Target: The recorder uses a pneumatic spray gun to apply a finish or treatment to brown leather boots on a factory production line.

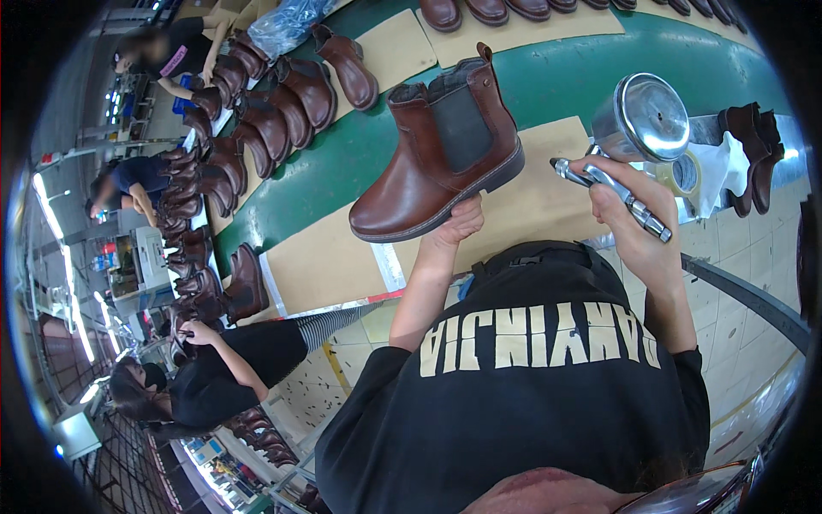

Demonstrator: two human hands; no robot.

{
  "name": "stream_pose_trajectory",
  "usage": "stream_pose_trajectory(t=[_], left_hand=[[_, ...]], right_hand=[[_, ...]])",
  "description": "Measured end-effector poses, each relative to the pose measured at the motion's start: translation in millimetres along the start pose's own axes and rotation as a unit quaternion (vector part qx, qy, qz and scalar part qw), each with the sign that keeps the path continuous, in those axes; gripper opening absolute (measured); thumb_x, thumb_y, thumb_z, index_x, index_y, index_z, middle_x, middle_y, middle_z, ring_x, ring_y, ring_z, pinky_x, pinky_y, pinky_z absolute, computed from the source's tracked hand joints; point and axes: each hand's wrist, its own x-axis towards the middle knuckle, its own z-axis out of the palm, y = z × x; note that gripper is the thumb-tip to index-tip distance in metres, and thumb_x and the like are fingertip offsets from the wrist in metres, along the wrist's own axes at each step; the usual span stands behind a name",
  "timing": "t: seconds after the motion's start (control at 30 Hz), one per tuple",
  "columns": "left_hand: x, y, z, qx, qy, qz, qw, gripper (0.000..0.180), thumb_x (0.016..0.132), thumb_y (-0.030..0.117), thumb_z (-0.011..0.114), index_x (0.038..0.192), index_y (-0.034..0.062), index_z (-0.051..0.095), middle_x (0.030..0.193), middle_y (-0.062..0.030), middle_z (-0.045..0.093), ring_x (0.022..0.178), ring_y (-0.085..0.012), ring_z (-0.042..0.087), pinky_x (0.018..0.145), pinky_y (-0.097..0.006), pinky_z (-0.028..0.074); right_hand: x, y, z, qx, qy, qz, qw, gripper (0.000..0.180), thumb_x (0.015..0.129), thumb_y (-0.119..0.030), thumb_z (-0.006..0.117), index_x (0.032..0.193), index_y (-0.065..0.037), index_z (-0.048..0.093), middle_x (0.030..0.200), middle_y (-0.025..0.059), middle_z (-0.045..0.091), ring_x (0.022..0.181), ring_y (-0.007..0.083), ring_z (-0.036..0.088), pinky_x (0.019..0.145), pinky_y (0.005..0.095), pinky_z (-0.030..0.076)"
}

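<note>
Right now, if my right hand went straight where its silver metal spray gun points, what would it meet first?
Probably the heel end of the brown leather ankle boot in your left hand, though one view leaves depth unclear.

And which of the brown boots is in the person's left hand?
The centre boot with the dark grey side panel: only this one is raised on the left hand, apart from the others.
</note>
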Motion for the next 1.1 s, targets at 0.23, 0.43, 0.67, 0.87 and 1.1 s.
stream_pose_trajectory(t=[0.23,0.43,0.67,0.87,1.1], left_hand=[[-1.5,-4.3,2.9,0.029,0.024,0.009,0.999,0.069,0.087,0.057,0.037,0.124,-0.0002,0.047,0.060,-0.0099,0.045,0.039,-0.0119,0.033,0.040,-0.024,0.026],[-4.4,-2.5,-3.3,-0.021,0.005,-0.017,1.000,0.066,0.088,0.055,0.037,0.121,-0.0008,0.048,0.059,-0.0102,0.045,0.039,-0.0123,0.033,0.038,-0.024,0.027],[1.7,-6.5,10.0,0.021,0.080,0.041,0.996,0.060,0.089,0.050,0.041,0.118,-0.0019,0.048,0.064,-0.0130,0.047,0.040,-0.0135,0.036,0.037,-0.023,0.028],[4.2,-5.5,20.0,0.061,0.104,0.085,0.989,0.051,0.089,0.043,0.047,0.116,0.0003,0.047,0.074,-0.0175,0.051,0.047,-0.0175,0.042,0.043,-0.025,0.033],[3.4,-6.4,17.2,0.035,0.139,0.131,0.981,0.044,0.086,0.038,0.053,0.113,0.0032,0.050,0.093,-0.0186,0.056,0.070,-0.0290,0.053,0.050,-0.032,0.042]], right_hand=[[5.4,-8.1,-0.9,0.013,0.033,-0.020,0.999,0.022,0.087,-0.009,0.060,0.107,0.001,0.063,0.089,0.0030,0.067,0.065,0.0030,0.050,0.057,0.0174,0.039],[14.3,-11.8,-3.5,0.014,0.055,-0.069,0.996,0.024,0.088,-0.013,0.061,0.107,0.001,0.063,0.088,0.0037,0.066,0.066,0.0040,0.051,0.059,0.0177,0.041],[27.6,-8.7,-14.7,-0.014,0.139,-0.008,0.990,0.027,0.092,-0.018,0.056,0.108,0.002,0.063,0.070,-0.0001,0.055,0.067,0.0067,0.051,0.063,0.0196,0.042],[20.7,-1.4,-12.3,0.005,0.133,-0.001,0.991,0.027,0.093,-0.017,0.054,0.108,0.003,0.063,0.071,0.0010,0.056,0.068,0.0073,0.051,0.064,0.0200,0.041],[12.3,-7.6,-2.9,0.012,0.056,-0.020,0.998,0.027,0.091,-0.017,0.056,0.107,0.003,0.063,0.075,0.0030,0.059,0.069,0.0064,0.052,0.061,0.0193,0.040]])
